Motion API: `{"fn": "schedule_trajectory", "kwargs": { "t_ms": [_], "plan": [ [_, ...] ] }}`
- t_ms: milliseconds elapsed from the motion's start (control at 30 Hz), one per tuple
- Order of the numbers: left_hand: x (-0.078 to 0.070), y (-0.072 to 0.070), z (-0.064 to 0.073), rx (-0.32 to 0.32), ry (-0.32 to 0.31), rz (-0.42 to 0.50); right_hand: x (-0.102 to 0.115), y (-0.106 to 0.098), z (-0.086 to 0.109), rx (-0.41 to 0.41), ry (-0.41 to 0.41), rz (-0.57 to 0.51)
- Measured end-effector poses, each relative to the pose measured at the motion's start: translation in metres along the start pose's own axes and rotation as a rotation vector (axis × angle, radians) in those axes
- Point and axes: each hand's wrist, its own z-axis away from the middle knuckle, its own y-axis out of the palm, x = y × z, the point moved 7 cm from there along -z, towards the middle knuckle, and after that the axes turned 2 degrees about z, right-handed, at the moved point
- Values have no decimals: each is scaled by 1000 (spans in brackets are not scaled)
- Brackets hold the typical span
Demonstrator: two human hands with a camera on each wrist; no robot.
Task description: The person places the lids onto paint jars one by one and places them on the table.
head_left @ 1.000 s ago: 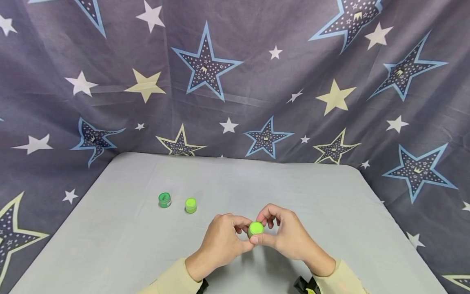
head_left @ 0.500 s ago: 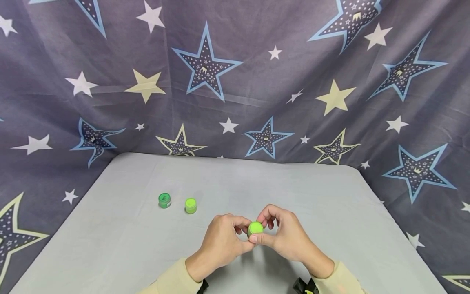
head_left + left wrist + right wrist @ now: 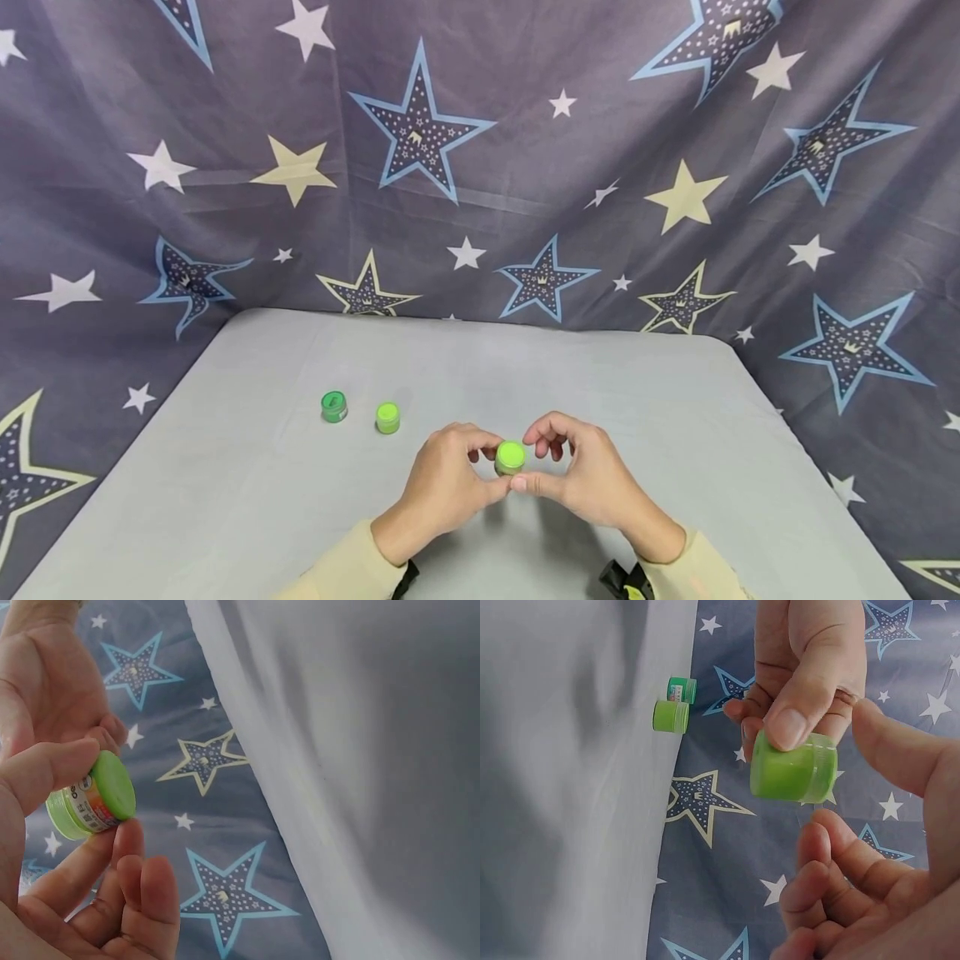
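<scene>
My left hand pinches a small lime-green jar between thumb and fingertips, above the table. Its bright lid faces up in the head view. A printed label wraps its side in the left wrist view, where the jar appears tilted. My right hand is just to the right, fingers loosely bent and spread from the thumb. In the right wrist view a gap shows between the right fingertips and the jar, while the left thumb presses its side.
On the grey-white table, a dark green jar and another lime-green jar stand side by side, left of the hands. A dark star-patterned cloth hangs behind and around the table.
Both hands had hold of the jar before. It has shifted slightly left and away from me with the left hand, and the right fingers have come off it.
</scene>
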Motion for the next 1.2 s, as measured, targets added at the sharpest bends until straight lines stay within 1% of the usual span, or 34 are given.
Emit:
{"fn": "schedule_trajectory", "kwargs": {
  "t_ms": [67,233,433,600,700,833,1000,1100,1200],
  "plan": [
    [3,-2,-1,-7,-10,-17,0,-1,0,-2,5,1],
    [17,-10,-6,-20,-70,-71,-1,-2,-1,-14,12,8],
    [33,-19,-13,-17,-123,-143,-2,-6,-2,-31,19,13],
    [47,-22,-17,15,-168,-198,-4,-8,-1,-36,20,32],
    [57,-22,-19,40,-206,-215,-5,-10,0,-40,20,38],
    [66,-22,-20,61,-232,-236,-6,-12,1,-41,22,48],
    [72,-19,-20,101,-252,-269,-7,-12,2,-41,23,62],
    [75,-17,-19,132,-256,-292,-8,-12,2,-38,27,66],
    [78,-15,-19,148,-253,-302,-9,-12,3,-35,32,66]
  ]
}}
